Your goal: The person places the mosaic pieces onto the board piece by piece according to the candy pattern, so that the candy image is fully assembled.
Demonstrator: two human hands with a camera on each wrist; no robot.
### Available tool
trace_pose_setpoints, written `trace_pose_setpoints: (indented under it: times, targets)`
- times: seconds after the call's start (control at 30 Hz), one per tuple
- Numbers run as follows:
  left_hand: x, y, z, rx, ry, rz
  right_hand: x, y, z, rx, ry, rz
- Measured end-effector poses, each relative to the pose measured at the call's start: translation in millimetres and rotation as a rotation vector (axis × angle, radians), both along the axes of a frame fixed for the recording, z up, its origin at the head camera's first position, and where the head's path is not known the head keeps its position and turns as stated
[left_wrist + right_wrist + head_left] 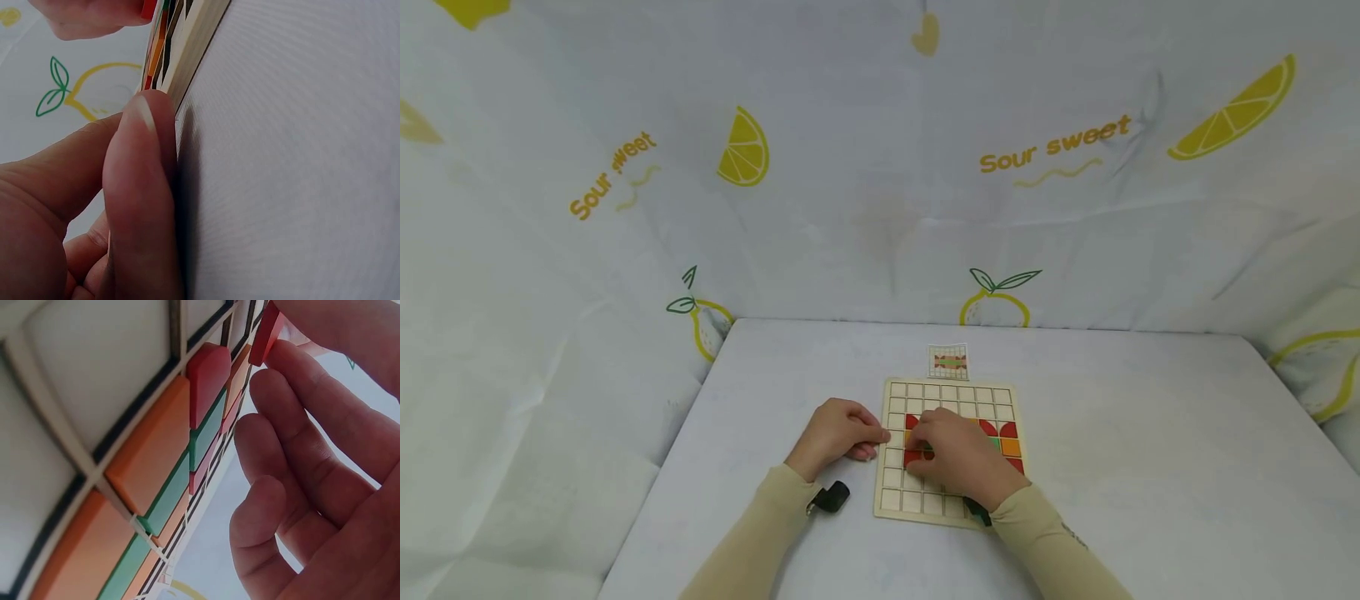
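On the table lies a square wooden grid board [913,502] with red, orange and green tiles set in its middle rows. Over the left part of these rows is my right hand [958,450], its thumb and forefinger pinching a small red tile [267,332]; the other fingers are loosely bent. The held tile is tilted off the board in the right wrist view, near a red tile with a rounded corner [209,378] and an orange tile [153,453]. My left hand [841,431] holds the board's left edge between thumb [140,169] and forefinger.
Just beyond the board's far edge lies a small pattern card [948,362] showing a coloured grid design. A white cloth wall [865,183] with lemon prints rises behind the table [1150,433]. A black wrist device [832,497] sits by the left cuff.
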State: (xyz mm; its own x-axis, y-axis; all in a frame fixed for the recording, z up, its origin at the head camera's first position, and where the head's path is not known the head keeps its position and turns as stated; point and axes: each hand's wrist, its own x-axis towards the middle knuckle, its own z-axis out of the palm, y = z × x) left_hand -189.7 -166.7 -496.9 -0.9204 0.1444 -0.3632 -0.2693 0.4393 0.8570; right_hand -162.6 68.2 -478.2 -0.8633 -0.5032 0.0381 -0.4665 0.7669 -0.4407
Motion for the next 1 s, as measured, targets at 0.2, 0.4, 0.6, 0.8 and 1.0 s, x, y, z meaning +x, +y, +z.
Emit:
trace_pose_setpoints:
  times: [0.2,0.4,0.6,0.8,1.0]
  targets:
    - [0.0,1.0,-0.8,0.008,-0.004,-0.004,0.9,2.3,0.6,0.005,0.002,-0.006]
    - [-0.2,1.6,0.0,-0.010,-0.007,0.010,-0.1,1.9,1.3,0.009,0.008,-0.003]
    - [0.4,-1.2,-0.9,-0.010,-0.014,0.015,-0.7,-1.9,1.2,0.026,0.018,-0.002]
    - [1.8,-3.3,-0.8,0.005,-0.013,0.020,0.3,-4.8,1.6,0.037,0.041,0.007]
    - [-1.6,-5.3,-0.3,0.010,-0.014,-0.001,-4.6,3.6,7.8,0.002,0.007,-0.038]
